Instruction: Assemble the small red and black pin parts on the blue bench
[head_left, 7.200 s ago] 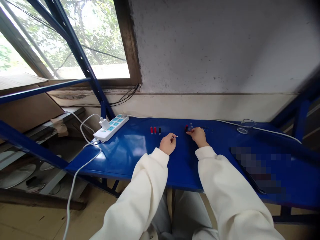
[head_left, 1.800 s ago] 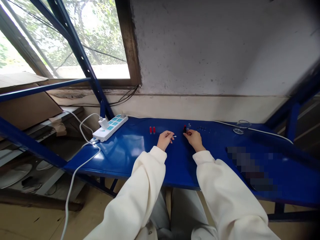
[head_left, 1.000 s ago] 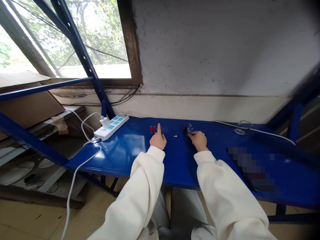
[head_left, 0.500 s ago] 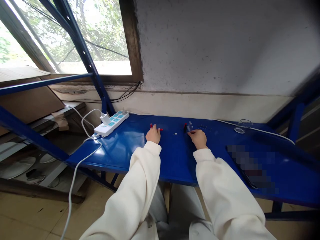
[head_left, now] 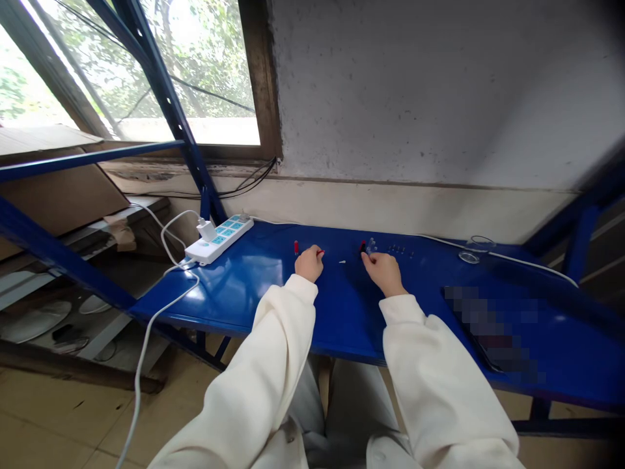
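My left hand is closed in a pinch on a small red stick-like piece, which points to the right from the fingertips. Just behind it stands another short red piece. The fingers of my right hand are bent together at a small black piece with a red top, partly covering its lower end. Beside that piece is a cluster of small clear parts. A tiny white pointed piece lies on the blue table between my hands.
A row of tiny parts lies right of the clear cluster. Farther right are a clear round dish and a dark flat object, partly blurred. A white power strip with cables sits at the left, against the blue frame.
My left hand has shifted right and nearer to me with a red piece, uncovering the standing one. My right hand has moved slightly left to the black piece.
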The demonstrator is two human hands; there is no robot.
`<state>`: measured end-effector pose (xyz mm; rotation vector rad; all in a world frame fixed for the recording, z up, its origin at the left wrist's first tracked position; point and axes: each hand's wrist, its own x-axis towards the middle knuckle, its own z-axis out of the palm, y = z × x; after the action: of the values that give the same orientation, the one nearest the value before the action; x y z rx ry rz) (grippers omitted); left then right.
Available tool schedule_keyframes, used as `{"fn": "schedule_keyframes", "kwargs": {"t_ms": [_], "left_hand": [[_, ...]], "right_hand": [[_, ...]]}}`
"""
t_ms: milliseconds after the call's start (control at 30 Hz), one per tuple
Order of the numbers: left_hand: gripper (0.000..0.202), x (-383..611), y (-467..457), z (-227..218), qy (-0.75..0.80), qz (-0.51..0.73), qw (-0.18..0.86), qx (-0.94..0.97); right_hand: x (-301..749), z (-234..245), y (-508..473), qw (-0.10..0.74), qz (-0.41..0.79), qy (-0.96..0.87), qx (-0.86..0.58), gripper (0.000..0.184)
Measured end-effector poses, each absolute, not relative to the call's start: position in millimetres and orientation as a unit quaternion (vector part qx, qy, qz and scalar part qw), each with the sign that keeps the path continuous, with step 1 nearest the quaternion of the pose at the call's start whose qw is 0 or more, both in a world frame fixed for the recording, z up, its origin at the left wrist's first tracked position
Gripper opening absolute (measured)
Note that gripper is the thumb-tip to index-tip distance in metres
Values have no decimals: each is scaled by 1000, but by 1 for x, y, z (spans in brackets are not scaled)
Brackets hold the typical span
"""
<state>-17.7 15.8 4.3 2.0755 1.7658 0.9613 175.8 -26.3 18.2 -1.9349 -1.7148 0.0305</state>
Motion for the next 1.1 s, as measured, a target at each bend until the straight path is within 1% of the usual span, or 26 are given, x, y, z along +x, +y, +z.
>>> {"fn": "schedule_keyframes", "kwargs": {"t_ms": [67, 133, 267, 300, 367, 567, 800, 933, 1033, 1100], "left_hand": [[13, -12, 11, 4, 551, 406, 192, 703], [11, -5, 6, 5, 480, 458, 289, 690], [17, 3, -1, 10, 391, 474, 513, 599], [19, 3, -2, 12, 374, 475, 549, 577], [25, 2, -4, 15, 343, 486, 586, 550], [34, -3, -6, 20, 343, 521, 594, 508], [37, -2, -3, 16, 361, 570, 560, 481], [36, -2, -2, 15, 369, 573, 556, 475], [34, -2, -2, 16, 377, 579, 540, 480], [32, -2, -2, 18, 389, 610, 511, 464]], "right_hand": [[162, 20, -29, 311, 10, -687, -657, 44], [149, 20, -31, 336, 39, -720, -606, 41], [136, 16, -33, 358, 115, -738, -561, 38], [135, 15, -33, 362, 126, -735, -559, 39], [136, 14, -32, 375, 143, -730, -554, 38], [137, 12, -31, 398, 166, -731, -528, 35], [137, 14, -33, 430, 121, -721, -529, 34], [138, 12, -31, 450, 106, -717, -522, 30], [140, 10, -29, 447, 67, -731, -510, 28], [143, 9, -27, 432, 42, -738, -517, 26]]}}
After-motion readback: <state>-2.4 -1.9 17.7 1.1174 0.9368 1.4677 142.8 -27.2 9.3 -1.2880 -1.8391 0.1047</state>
